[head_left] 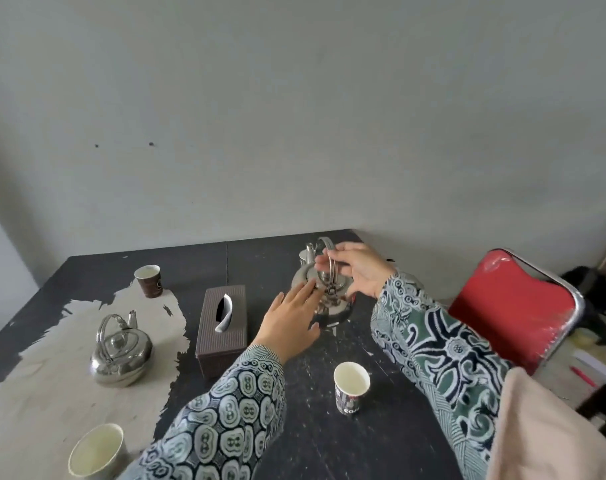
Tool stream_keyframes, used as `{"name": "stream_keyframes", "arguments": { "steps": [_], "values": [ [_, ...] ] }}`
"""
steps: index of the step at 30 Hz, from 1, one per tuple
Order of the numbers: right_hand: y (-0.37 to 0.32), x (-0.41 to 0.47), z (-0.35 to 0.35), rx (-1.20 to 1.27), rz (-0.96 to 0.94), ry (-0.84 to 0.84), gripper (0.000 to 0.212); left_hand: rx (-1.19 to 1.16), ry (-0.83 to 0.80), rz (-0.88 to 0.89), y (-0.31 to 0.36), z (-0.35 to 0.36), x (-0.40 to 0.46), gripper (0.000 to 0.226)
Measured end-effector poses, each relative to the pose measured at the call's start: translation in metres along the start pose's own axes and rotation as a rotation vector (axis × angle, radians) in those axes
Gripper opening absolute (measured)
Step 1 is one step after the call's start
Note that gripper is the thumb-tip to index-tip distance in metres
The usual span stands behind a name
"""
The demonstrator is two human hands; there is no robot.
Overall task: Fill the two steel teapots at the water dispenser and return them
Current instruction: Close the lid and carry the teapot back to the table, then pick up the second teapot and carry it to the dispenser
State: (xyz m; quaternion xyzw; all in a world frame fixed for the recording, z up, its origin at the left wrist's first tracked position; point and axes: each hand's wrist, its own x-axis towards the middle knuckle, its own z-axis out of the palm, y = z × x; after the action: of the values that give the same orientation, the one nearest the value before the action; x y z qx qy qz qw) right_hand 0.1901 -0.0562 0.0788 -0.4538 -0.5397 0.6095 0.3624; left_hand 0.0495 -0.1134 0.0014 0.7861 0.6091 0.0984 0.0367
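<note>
Open dark tabletop (381,441) in front, broken only by one paper cup (351,388) near the centre. Brown tissue box (222,329) standing between the left teapot (121,351) and the right teapot (325,292). Red chair (516,306) close against the table's right edge. Bare wall (294,116) directly behind.

Both your arms reach forward in patterned sleeves; your left hand (289,323) is flat, palm down, fingers straight and together, their tips touching the side of the far teapot (325,292); your right hand (358,270) comes in from the right, wrist bent, its fingertips pinching the upright handle (330,263) of that teapot near its top.
</note>
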Motion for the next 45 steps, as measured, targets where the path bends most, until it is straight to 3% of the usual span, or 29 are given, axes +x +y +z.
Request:
{"name": "stream_keyframes", "arguments": {
  "steps": [10, 20, 29, 32, 38, 41, 45],
  "values": [
    [0.114, 0.108, -0.05, -0.175, 0.161, -0.004, 0.019, 0.026, -0.312, -0.188, -0.013, 0.107, 0.067, 0.074],
    [0.177, 0.165, -0.069, -0.254, 0.147, -0.042, 0.015, 0.09, -0.383, -0.248, -0.029, 0.181, 0.105, 0.078],
    [0.173, 0.193, -0.075, -0.243, 0.093, -0.072, 0.012, 0.177, -0.349, -0.221, -0.048, 0.184, 0.14, 0.086],
    [0.174, 0.193, -0.074, -0.324, 0.1, -0.054, 0.009, 0.18, -0.301, -0.2, -0.046, 0.179, 0.143, 0.075],
    [0.159, 0.173, -0.065, -0.332, 0.1, 0.056, 0.042, 0.107, -0.194, -0.29, -0.057, 0.157, 0.111, 0.063],
    [0.139, 0.161, -0.054, -0.38, 0.035, 0.176, 0.04, 0.101, -0.112, -0.362, -0.081, 0.13, 0.081, 0.051],
    [0.097, 0.141, -0.011, -0.428, -0.097, 0.15, 0.025, 0.046, 0.062, -0.475, -0.121, 0.079, 0.032, 0.035]
  ]
}}
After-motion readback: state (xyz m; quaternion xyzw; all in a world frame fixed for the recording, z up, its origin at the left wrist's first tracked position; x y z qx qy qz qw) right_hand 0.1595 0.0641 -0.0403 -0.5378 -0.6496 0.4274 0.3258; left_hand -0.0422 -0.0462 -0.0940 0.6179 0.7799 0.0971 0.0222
